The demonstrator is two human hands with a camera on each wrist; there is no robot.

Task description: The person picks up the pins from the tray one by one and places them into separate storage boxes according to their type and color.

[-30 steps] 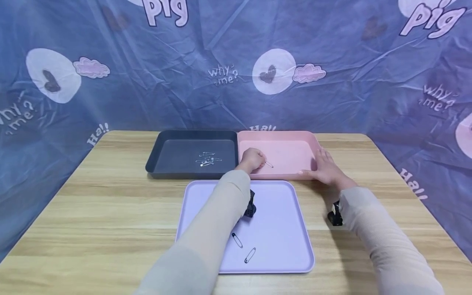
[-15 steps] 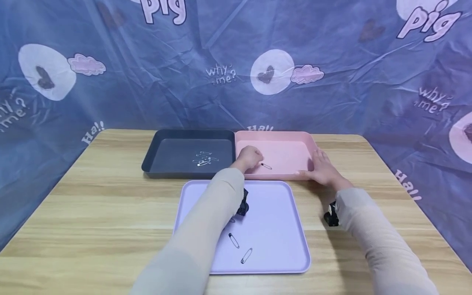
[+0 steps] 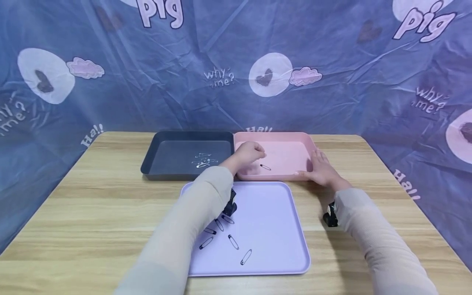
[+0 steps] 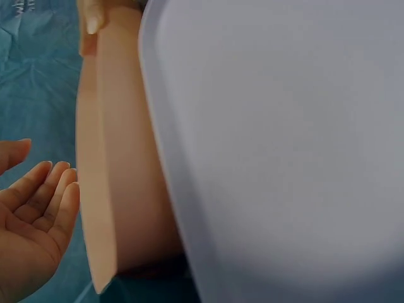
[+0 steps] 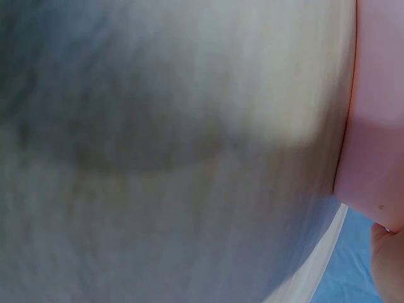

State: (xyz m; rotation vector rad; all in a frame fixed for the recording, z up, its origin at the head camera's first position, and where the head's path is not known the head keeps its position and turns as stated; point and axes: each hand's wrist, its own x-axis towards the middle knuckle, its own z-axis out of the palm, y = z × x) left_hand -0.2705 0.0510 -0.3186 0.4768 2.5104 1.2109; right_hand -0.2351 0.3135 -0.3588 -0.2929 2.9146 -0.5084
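Note:
My left hand [image 3: 248, 154] hovers over the left part of the pink tray [image 3: 285, 149]. In the left wrist view this hand [image 4: 38, 227] holds nothing, with its fingers loosely extended. Just below it, a black-headed safety pin [image 3: 265, 167] lies on the tray floor. At the tray's front right corner rests my right hand [image 3: 321, 170], thumb along the front wall and fingers against the right side. Only a small part of that hand [image 5: 388, 262] shows in the right wrist view, touching the pink wall.
A dark grey tray [image 3: 173, 157] adjoins the pink one on the left and contains several silver safety pins [image 3: 203, 160]. Nearer stands a lavender tray [image 3: 265, 229] with several black-headed safety pins [image 3: 233, 241], partly under my left forearm. Behind the wooden table [image 3: 110, 196] hangs a blue printed cloth.
My left hand has let go of the safety pin, which now lies in the pink tray, and has lifted slightly up and left. More pins on the lavender tray are uncovered. The right hand stays put.

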